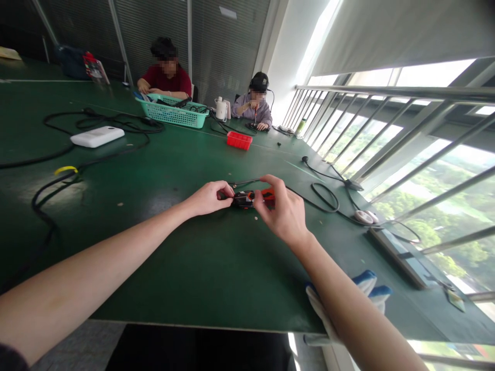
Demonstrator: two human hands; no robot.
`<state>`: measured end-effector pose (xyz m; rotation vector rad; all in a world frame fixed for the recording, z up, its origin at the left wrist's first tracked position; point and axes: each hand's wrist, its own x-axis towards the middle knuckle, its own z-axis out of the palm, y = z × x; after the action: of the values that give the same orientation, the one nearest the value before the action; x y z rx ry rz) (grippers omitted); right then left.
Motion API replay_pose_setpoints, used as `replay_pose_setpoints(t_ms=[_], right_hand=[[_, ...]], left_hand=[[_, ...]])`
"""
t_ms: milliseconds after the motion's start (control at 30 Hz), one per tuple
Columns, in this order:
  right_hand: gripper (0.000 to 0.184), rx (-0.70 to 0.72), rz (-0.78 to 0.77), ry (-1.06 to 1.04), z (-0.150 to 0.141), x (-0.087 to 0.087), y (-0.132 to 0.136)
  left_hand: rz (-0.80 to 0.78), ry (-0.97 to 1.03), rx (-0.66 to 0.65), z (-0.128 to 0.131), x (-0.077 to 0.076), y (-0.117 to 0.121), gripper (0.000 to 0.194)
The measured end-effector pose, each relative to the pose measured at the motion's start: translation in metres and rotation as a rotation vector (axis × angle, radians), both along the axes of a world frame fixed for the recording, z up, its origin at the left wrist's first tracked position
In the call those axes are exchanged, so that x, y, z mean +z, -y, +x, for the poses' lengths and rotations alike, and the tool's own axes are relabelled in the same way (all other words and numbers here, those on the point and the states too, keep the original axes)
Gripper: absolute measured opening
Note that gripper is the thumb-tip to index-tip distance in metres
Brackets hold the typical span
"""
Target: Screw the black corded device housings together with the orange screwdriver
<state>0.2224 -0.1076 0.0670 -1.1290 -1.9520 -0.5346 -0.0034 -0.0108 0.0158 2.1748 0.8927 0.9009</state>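
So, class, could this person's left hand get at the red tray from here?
Probably yes, with a forward stretch: nothing tall stands between the left hand and the red tray, though its fingertips are occupied at the dark item.

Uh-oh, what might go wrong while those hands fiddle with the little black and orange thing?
The left hand and right hand are bare and close together on the black-and-orange thing, so a slip might pinch a finger. A black cable lies just behind, so a hand could snag it. And the blue-and-white glove lies by the right forearm near the table edge, so a bump might knock it off.
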Motion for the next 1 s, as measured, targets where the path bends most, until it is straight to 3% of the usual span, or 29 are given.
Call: replay_pose_setpoints(t_ms=[100, 200, 367, 500, 833, 1000], right_hand=[[0.033, 0.036, -0.032, -0.037, -0.001, -0.004, -0.003], [0.026, 0.012, -0.043, -0.104, 0.003, -0.007, -0.005], [0.021, -0.160, 0.078, -0.278, 0.017, -0.001, -0.008], [0.020, -0.238, 0.085, -0.308, 0.025, 0.006, -0.011], [0.021, -0.235, 0.005, -0.196, 0.025, -0.002, -0.017], [0.031, -0.138, -0.010, -0.141, 0.022, 0.003, -0.013]], left_hand=[[0.000, -0.006, 0.002, 0.000, 0.000, -0.001, 0.020], [-0.016, -0.022, 0.032, 0.002, 0.000, -0.001, 0.021], [-0.033, -0.055, 0.131, 0.008, 0.000, 0.002, 0.020], [-0.048, -0.079, 0.209, 0.013, 0.000, 0.005, 0.018], [-0.035, -0.073, 0.210, 0.014, -0.001, 0.005, 0.016], [-0.027, -0.069, 0.222, 0.015, 0.000, 0.007, 0.016]])
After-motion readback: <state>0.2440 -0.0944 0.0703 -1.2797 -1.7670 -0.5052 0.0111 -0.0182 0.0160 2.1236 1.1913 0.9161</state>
